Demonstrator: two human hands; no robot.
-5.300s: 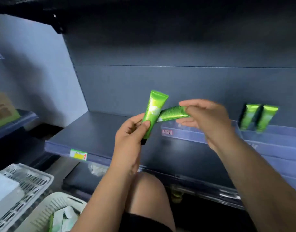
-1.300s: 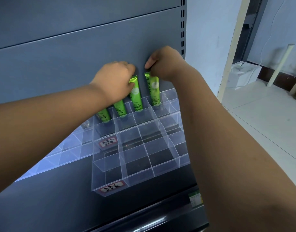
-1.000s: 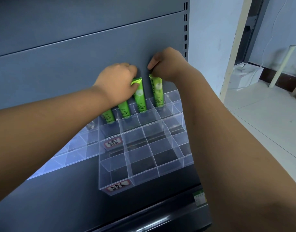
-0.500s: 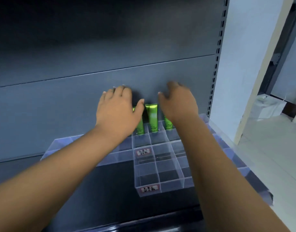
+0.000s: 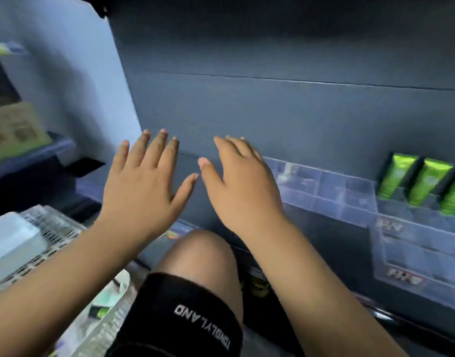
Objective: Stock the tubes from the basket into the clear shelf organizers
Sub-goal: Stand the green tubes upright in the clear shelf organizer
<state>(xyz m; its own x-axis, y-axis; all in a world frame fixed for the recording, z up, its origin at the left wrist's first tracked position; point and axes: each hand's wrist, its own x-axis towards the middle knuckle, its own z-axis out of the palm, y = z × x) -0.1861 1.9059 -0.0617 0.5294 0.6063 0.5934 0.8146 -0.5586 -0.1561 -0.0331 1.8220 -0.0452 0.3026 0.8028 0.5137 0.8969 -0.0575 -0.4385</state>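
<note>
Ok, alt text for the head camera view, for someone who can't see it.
Left hand and right hand, open and empty, hover before a dark shelf. Three green tubes stand in a clear organizer at right; a white basket sits lower left.

Green tubes (image 5: 397, 176) in clear organizer (image 5: 411, 256)

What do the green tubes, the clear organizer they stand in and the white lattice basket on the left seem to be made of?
Green tubes: soft plastic or laminate, with a glossy metallic sheen, going by the bright reflections. Clear organizer: rigid transparent plastic, perhaps acrylic; the shelf shows through its walls. White lattice basket: moulded plastic, matte, with slotted walls.
</note>
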